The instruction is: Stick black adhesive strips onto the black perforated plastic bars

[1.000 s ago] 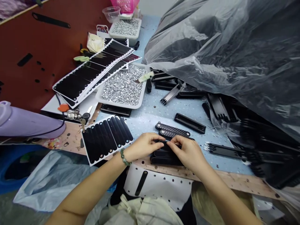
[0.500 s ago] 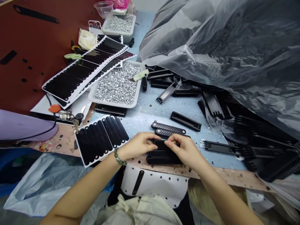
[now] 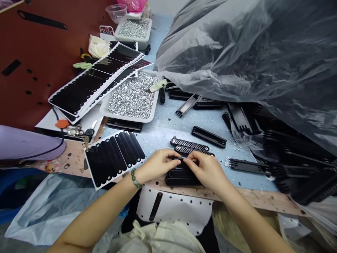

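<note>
My left hand [image 3: 158, 163] and my right hand [image 3: 205, 169] meet at the table's front edge, fingers pinched together over a small stack of black oblong plastic pieces [image 3: 181, 177]. Both hands grip the top piece of that stack. Just behind them lie two grey mesh-patterned oblong parts [image 3: 188, 144]. A white sheet of black oblong stickers [image 3: 114, 154] lies to the left of my left hand. A green bead bracelet sits on my left wrist.
A white tray of small silver washers [image 3: 131, 96] stands behind, with more sticker sheets [image 3: 97, 77] leaning on it. A large grey plastic bag [image 3: 250, 59] covers piles of black parts [image 3: 289, 151] at the right. A used white backing sheet [image 3: 179, 209] hangs below the table edge.
My fingertips have drawn closer together on the top black piece. The view has shifted slightly; the stack stays in place.
</note>
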`<state>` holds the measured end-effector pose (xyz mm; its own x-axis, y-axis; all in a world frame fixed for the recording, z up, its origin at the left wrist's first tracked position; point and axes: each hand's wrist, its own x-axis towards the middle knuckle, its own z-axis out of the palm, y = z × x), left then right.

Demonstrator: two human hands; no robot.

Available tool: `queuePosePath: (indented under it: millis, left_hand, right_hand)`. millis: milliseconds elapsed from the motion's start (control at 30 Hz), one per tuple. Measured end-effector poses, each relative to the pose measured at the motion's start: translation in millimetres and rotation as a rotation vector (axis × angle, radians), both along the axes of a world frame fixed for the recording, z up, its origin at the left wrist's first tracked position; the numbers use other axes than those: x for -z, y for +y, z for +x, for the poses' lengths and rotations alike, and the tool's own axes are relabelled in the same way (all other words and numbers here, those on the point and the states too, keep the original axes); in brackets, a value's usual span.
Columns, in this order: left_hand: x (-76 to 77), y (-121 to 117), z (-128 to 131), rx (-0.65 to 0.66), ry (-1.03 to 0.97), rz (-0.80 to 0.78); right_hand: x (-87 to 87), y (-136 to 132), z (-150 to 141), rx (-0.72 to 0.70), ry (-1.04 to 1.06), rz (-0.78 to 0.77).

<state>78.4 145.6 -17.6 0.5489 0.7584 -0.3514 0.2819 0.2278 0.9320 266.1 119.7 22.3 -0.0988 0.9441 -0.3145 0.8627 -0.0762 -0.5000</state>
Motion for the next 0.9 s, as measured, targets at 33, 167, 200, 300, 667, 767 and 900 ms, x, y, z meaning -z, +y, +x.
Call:
queuePosePath:
  millis: [33,167,200,300,667,767,900]
  left_hand:
    - [1.1,-0.7,1.1,-0.013,0.000,0.007]
    - [4.2,-3.9,4.3,-0.044,0.018,0.001]
    - [4.6,-4.8,4.9,-0.054,0.027,0.009]
    - [5.7,-6.8,6.2,-0.075,0.044,0.034]
    - [-11.1,12.0,-13.5,0.059,-0.143,-0.360]
    - [-10.3,10.4,-10.7,0.063,-0.103,-0.316]
    - [-3.4,4.2,-1.1,0.075,-0.086,-0.149]
  right_hand:
    - [0.3,-0.3,0.4,-0.005,-0.005,0.006]
    - [0.9,-1.7,3.5,-0.032,0.027,0.009]
    - [0.8,-1.9,4.0,-0.037,0.034,0.003]
    - [0.0,-1.2,3.7,-0.035,0.018,-0.002]
    - [0.3,0.6,2.9,-0.057,-0.006,0.057]
    - [1.2,1.3,3.5,-0.067,-0.012,0.072]
    - [3.2,0.2,0.2,-0.115,-0.054,0.112]
